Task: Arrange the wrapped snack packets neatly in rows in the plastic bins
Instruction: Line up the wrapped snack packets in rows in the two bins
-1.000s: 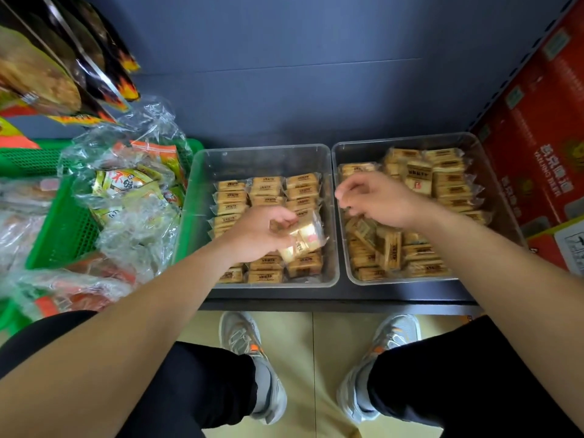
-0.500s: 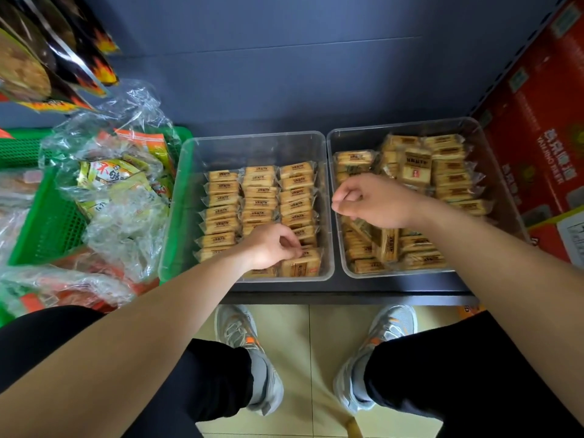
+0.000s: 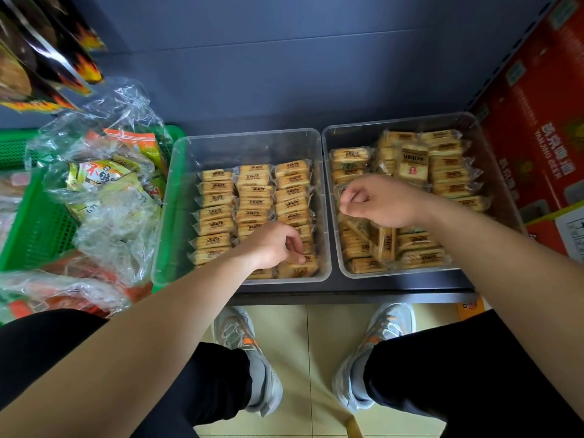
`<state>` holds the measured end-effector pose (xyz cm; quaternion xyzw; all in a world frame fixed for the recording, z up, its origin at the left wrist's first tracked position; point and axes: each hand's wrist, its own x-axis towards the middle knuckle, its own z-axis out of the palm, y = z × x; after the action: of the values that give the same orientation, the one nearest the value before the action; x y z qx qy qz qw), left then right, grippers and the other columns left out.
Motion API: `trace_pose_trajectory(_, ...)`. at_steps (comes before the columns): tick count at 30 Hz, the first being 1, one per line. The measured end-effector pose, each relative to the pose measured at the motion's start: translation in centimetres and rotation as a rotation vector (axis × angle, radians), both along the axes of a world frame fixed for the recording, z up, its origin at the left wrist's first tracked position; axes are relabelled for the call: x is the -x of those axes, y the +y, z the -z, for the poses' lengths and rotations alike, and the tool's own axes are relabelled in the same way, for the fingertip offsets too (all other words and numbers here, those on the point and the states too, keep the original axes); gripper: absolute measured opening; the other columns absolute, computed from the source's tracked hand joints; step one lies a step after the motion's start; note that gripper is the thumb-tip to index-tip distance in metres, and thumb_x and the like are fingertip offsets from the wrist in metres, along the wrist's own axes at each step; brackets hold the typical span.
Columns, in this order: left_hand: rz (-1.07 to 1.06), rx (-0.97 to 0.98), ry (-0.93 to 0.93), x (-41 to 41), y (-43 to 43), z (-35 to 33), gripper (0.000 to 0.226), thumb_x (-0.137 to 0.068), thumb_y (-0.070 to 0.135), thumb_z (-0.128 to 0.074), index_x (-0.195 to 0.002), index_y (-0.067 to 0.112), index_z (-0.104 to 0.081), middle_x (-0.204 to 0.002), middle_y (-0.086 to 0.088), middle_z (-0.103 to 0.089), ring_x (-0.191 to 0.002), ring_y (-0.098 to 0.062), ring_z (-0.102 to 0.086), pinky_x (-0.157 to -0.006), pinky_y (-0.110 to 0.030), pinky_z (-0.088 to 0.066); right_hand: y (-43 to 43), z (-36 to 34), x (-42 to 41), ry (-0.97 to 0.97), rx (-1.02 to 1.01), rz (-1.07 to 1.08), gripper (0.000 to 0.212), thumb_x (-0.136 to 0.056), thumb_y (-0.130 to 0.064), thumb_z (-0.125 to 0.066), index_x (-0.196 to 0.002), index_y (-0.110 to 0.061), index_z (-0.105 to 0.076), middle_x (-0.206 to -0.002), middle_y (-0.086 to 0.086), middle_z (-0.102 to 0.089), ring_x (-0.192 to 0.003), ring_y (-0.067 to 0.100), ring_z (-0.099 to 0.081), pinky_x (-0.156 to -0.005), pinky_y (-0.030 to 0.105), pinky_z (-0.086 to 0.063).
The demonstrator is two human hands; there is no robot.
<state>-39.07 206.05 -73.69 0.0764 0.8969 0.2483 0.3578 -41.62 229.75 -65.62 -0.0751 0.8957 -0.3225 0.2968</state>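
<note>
writing: the red carton on the right reads "YANJING BEER"; the dark print on the packets is too small to read.
left hand: the left hand is in at the near right corner of the left bin, fingers curled down, pinching a snack packet at the near end of the right-hand row.
right hand: the right hand hangs over the right bin, balled in a fist, no packet showing in it.
count: two clear bins side by side on the dark shelf; three tidy rows on the left, a loose jumble on the right.
beside: a green basket of clear-wrapped bags touches the left bin.
</note>
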Motion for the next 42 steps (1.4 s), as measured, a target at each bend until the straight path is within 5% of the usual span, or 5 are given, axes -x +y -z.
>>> trace_pose_trajectory(16,-0.098,-0.12,-0.048,-0.1,-2.3,-0.5,0.004,-0.087,0.021,-0.078,-0.086,0.023,-0.075,-0.098,0.009,-0.072,-0.082,-0.01,-0.072,-0.077,-0.024,-0.061,-0.1,0.2,0.6,-0.017,-0.018,-0.043,0.018,-0.099,-0.036,-0.062,-0.111,-0.024,-0.069,-0.103,-0.012,-0.07,-0.099,0.006,-0.064,-0.087,0.029,-0.049)
trace_pose_trajectory(21,-0.082,-0.066,0.02,-0.2,-2.2,0.3,0.01,-0.086,0.025,-0.078,-0.083,0.031,-0.071,-0.103,0.012,-0.068,-0.094,-0.005,-0.063,-0.071,-0.012,-0.041,-0.3,0.4,0.6,-0.019,-0.052,-0.078,0.022,-0.098,-0.039,-0.062,-0.112,-0.025,-0.069,-0.106,-0.01,-0.071,-0.102,0.009,-0.065,-0.099,0.038,-0.051)
trace_pose_trajectory(27,0.01,0.022,0.016,-0.3,-1.5,0.8,0.008,-0.086,0.027,-0.079,-0.088,0.028,-0.071,-0.104,0.009,-0.067,-0.095,-0.011,-0.064,-0.088,-0.031,-0.053,-0.2,0.6,0.4,-0.033,-0.066,-0.076,0.024,-0.099,-0.037,-0.062,-0.114,-0.021,-0.069,-0.106,-0.008,-0.069,-0.102,0.009,-0.064,-0.092,0.029,-0.047)
trace_pose_trajectory(38,0.156,0.199,0.124,0.1,-1.2,1.0,0.023,-0.08,0.048,-0.08,-0.086,0.03,-0.067,-0.092,0.013,-0.064,-0.082,-0.009,-0.061,-0.072,-0.029,-0.054,0.6,1.0,0.2,-0.051,-0.057,-0.07,0.019,-0.099,-0.037,-0.062,-0.112,-0.024,-0.068,-0.107,-0.009,-0.069,-0.102,0.01,-0.064,-0.098,0.035,-0.049)
trace_pose_trajectory(42,0.154,0.224,0.161,0.0,-0.9,1.6,0.023,-0.08,0.044,-0.082,-0.081,0.028,-0.066,-0.086,0.015,-0.066,-0.08,-0.009,-0.062,-0.077,-0.033,-0.056,1.1,0.4,0.1,-0.027,-0.021,-0.035,0.014,-0.1,-0.029,-0.061,-0.111,-0.023,-0.068,-0.104,-0.01,-0.067,-0.098,0.007,-0.063,-0.083,0.025,-0.049)
